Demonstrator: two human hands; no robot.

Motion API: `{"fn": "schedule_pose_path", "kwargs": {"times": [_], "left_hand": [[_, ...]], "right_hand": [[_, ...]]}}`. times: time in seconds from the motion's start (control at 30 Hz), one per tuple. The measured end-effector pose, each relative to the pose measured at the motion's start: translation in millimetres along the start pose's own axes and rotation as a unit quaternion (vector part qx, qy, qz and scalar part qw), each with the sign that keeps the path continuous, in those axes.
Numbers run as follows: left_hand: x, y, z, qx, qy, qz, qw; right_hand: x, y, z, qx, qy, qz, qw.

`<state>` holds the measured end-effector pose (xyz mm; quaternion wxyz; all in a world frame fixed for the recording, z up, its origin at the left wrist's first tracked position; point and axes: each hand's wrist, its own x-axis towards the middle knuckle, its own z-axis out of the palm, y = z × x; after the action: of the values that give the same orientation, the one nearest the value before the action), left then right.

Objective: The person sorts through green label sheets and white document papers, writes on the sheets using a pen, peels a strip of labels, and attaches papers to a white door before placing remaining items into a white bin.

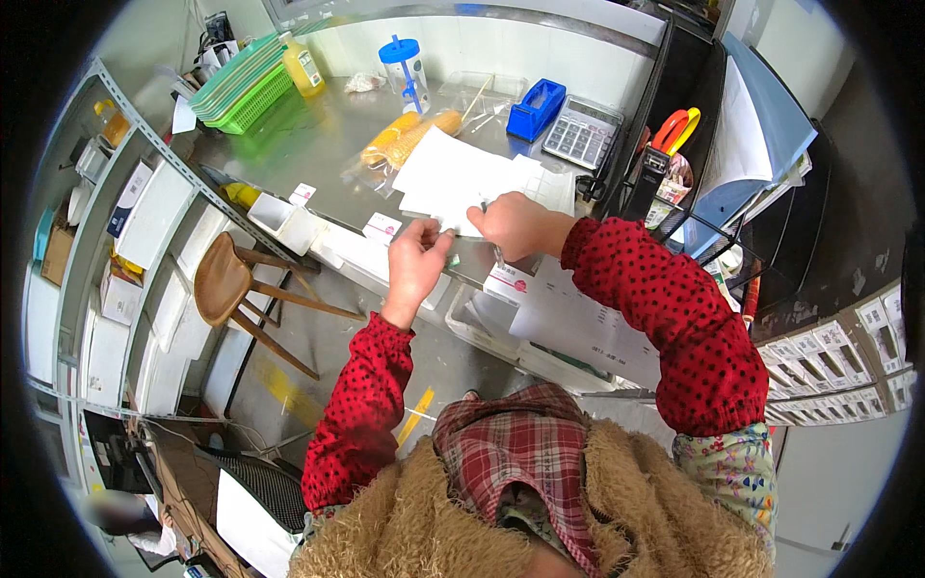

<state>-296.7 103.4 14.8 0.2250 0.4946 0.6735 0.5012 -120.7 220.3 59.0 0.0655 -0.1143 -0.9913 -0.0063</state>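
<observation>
My left hand [416, 264] is at the near edge of the metal table, its fingers curled and thumb close to the forefinger; whatever is between them is too small to make out. Just right of it, my right hand [518, 227] is closed around a slim dark stick-like thing [498, 256], mostly hidden by the fist. White paper sheets [453, 178] lie under and beyond both hands. A small white card box [383, 227] rests left of my left hand. Below my right hand sits another white and pink box [507, 283], beside a hanging printed sheet [583, 323].
Bagged corn cobs [409, 140], a blue-lidded cup [405, 72], a blue tape dispenser [536, 109] and a calculator [583, 132] stand behind the papers. Orange-handled scissors [674, 130] are in a black rack at right. A wooden stool [220, 279] stands left, near shelves; a person is at lower left.
</observation>
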Motion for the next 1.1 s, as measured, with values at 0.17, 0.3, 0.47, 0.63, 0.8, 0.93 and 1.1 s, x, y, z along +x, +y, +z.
{"fn": "schedule_pose_path", "kwargs": {"times": [0.17, 0.3, 0.47, 0.63, 0.8, 0.93, 1.1], "left_hand": [[-13.6, 22.7, 15.2, -0.313, -0.016, -0.154, 0.937], [-11.7, 28.2, 44.4, -0.455, -0.044, -0.19, 0.869], [29.2, -10.3, 75.4, -0.631, -0.04, -0.276, 0.724], [31.4, 15.8, 62.9, -0.625, 0.094, -0.227, 0.741], [-4.2, 26.7, -12.8, -0.613, 0.067, -0.086, 0.783], [-52.9, 8.9, -50.4, -0.658, 0.057, -0.058, 0.749], [-110.9, 14.9, -41.1, -0.278, 0.143, 0.072, 0.947]], "right_hand": [[-8.1, 7.3, 17.5, -0.021, 0.078, 0.005, 0.997], [-18.0, 20.4, 17.3, -0.014, 0.165, 0.008, 0.986], [-16.0, -12.6, 11.5, 0.11, 0.196, -0.07, 0.972], [-56.4, -19.3, -38.6, 0.111, 0.257, 0.05, 0.959], [-140.1, -20.9, -70.2, 0.148, 0.21, 0.175, 0.95], [-204.8, -70.7, -13.6, 0.1, 0.038, 0.154, 0.982], [-190.0, -72.5, 15.9, 0.03, 0.031, 0.109, 0.993]]}}
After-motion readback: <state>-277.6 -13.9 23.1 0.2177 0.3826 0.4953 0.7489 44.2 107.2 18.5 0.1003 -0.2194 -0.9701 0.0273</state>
